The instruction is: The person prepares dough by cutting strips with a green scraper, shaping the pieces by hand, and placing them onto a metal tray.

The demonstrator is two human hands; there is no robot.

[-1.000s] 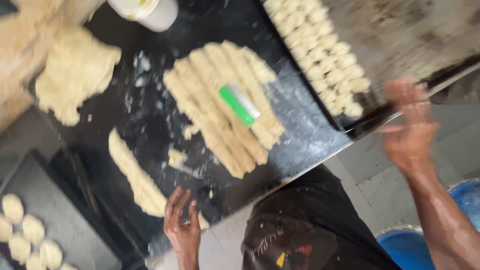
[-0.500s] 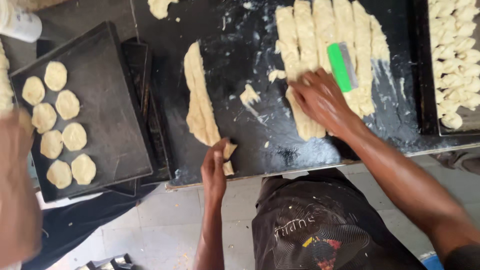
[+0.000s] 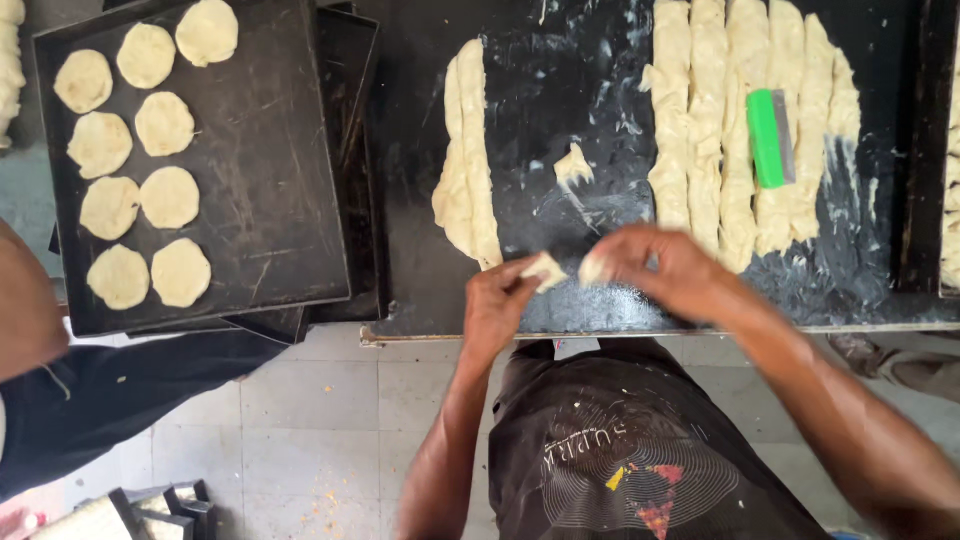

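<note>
My left hand pinches a small pale dough piece just above the near edge of the black worktop. My right hand pinches another small dough lump a finger's width to its right. A long strip of dough lies on the worktop behind my left hand. Several dough strips lie side by side behind my right hand, with a green-handled scraper resting on them.
A black tray at the left carries several flat round dough discs and sits on other trays. A small dough scrap lies mid-worktop. Another person's arm shows at the left edge. A further tray edge stands at the right.
My right hand has come off the dough strips and drawn in towards my left hand at the worktop's near edge. Both hands now hold small dough pieces. The view has shifted.
</note>
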